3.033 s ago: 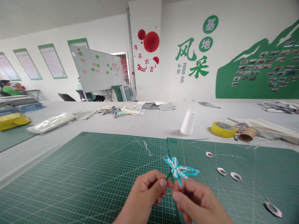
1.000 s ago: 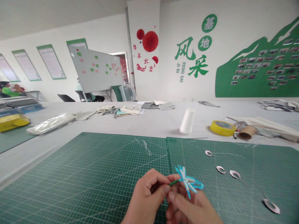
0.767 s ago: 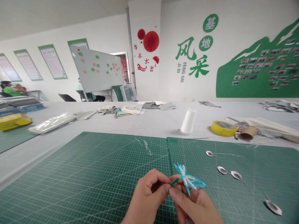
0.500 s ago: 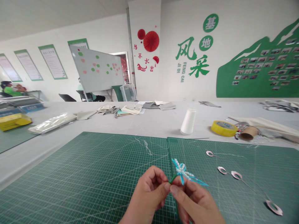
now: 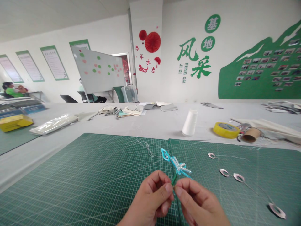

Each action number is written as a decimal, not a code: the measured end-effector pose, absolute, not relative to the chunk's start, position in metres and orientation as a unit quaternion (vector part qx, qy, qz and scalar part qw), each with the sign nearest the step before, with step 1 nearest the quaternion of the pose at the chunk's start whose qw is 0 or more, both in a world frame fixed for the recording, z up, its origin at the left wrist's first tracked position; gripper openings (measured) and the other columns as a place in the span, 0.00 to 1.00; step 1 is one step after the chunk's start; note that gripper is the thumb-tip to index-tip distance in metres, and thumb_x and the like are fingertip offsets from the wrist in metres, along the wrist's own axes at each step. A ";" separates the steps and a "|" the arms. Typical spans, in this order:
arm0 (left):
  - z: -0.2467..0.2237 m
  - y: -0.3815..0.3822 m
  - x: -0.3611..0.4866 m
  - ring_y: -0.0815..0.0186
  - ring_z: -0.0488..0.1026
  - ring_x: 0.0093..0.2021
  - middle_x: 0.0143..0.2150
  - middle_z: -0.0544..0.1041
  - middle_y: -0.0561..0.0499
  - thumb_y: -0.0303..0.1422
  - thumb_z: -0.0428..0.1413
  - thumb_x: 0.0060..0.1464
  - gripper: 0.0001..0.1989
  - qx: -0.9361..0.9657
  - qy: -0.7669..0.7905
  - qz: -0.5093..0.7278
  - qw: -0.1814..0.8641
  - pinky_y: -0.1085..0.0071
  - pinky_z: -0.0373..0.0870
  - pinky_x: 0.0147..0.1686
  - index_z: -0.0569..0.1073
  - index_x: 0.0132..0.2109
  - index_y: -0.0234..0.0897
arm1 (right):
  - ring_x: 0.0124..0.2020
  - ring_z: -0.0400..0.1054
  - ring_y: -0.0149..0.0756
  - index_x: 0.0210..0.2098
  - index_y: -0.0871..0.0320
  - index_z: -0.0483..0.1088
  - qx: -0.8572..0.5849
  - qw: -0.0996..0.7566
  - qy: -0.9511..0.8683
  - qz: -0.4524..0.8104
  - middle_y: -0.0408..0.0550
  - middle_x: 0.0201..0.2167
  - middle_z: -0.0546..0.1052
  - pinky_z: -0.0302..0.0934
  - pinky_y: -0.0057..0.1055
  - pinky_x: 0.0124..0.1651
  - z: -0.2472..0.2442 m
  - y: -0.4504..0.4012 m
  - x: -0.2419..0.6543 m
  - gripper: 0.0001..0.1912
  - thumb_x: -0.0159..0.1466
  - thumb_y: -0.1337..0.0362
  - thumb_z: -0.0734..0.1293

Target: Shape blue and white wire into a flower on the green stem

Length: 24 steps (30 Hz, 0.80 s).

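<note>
A blue flower ornament (image 5: 180,166) with rows of pearly white beads stands above my fingertips on a short green stem (image 5: 174,179). My left hand (image 5: 154,196) pinches the stem between thumb and forefinger. Close against it, my right hand (image 5: 196,199) is closed in a pinch at the stem's lower end. One blue looped petal (image 5: 165,155) sticks out to the upper left. Under both hands lie two green cutting mats (image 5: 94,175), side by side. Whatever part of the stem lies inside the fingers is hidden.
Several pale oval rings with thin wires, one of them a ring (image 5: 239,177), lie on the right mat. Behind stand a white thread cone (image 5: 190,123), yellow tape (image 5: 226,130) and a cardboard tube (image 5: 251,134). Fabric pieces (image 5: 134,110) and a yellow box (image 5: 16,122) are farther left.
The flower has turned about its stem, so the looped petal now shows at upper left. My right fingers have shifted slightly down and right, uncovering more stem.
</note>
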<state>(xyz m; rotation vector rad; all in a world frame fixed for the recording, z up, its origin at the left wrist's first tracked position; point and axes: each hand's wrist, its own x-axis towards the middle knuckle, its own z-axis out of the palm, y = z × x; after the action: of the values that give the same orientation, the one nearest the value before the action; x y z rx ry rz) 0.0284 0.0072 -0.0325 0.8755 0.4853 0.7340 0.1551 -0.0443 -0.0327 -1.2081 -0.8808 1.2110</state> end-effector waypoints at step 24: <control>-0.035 0.009 0.027 0.80 0.52 0.15 0.21 0.67 0.58 0.41 0.63 0.48 0.15 0.423 0.256 0.361 0.791 0.78 0.41 0.16 0.67 0.31 0.35 | 0.10 0.42 0.20 0.24 0.57 0.66 -0.510 0.533 -0.416 0.532 0.30 0.10 0.54 0.35 0.22 0.13 -0.044 -0.043 0.160 0.24 0.52 0.41 0.67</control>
<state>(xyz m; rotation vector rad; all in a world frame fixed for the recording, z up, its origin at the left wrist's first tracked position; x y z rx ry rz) 0.0275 0.0093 -0.0349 0.9112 0.5508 0.7772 0.1600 -0.0426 -0.0443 -1.2157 -0.9926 1.2687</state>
